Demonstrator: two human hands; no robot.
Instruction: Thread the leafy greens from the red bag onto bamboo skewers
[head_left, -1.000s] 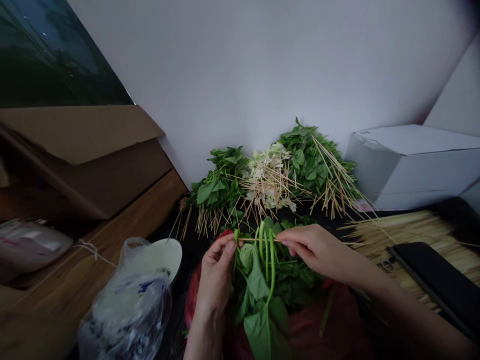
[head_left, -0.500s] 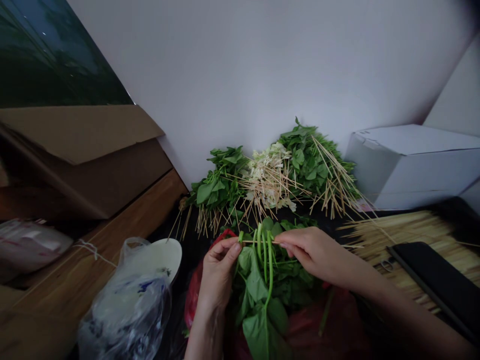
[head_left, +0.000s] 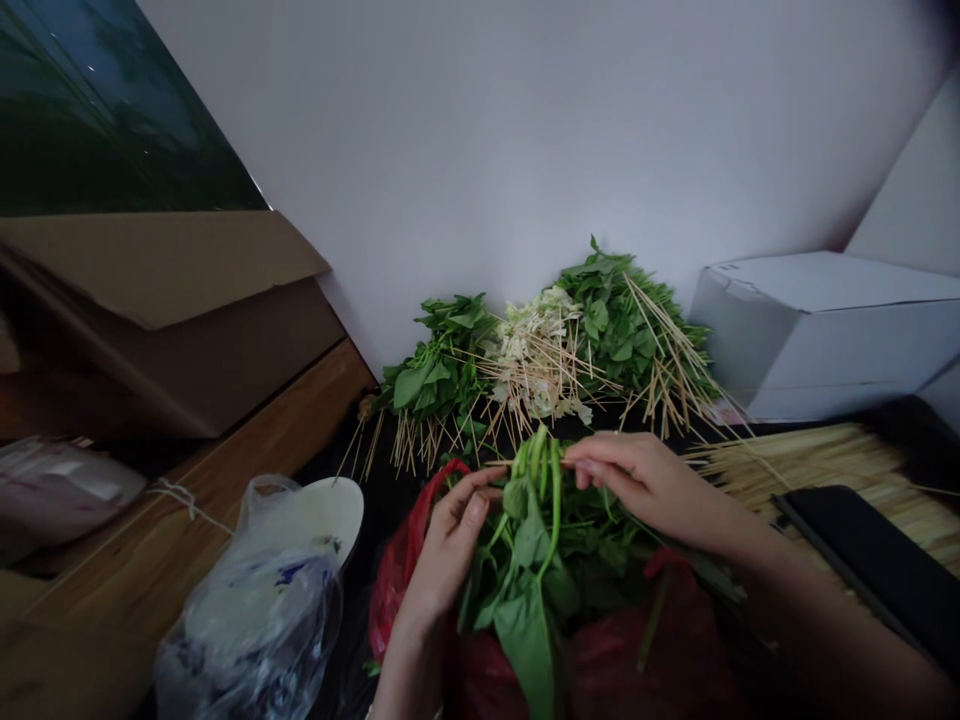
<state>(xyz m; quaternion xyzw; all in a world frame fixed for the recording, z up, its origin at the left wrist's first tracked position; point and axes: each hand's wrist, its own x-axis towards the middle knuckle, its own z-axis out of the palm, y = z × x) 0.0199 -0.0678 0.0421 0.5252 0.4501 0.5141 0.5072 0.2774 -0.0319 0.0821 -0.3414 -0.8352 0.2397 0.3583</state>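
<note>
Green leafy stems [head_left: 541,465] hang folded in a bunch over a thin wooden skewer [head_left: 496,463], their long leaves drooping toward me. My right hand [head_left: 645,485] pinches the skewer's right end, just beside the stems. On the other side, my left hand [head_left: 448,545] has its fingers curled against the left edge of the bunch, near the skewer's left end; its exact grip is partly hidden. Below both hands, a red plastic bag [head_left: 499,670] holds more loose leafy greens [head_left: 600,570].
Against the wall lie piles of skewered greens [head_left: 615,320] and pale cabbage skewers [head_left: 536,350]. Bare skewers [head_left: 810,460] and a black phone-like case [head_left: 870,560] are at right, below a white box [head_left: 840,330]. A plastic bag [head_left: 255,610], white bowl [head_left: 345,510] and cardboard box [head_left: 187,320] stand left.
The stems, spread along the skewer before, are now gathered closer together toward my right hand. Both hands have shifted slightly to the right, and the left fingers have moved up against the bunch.
</note>
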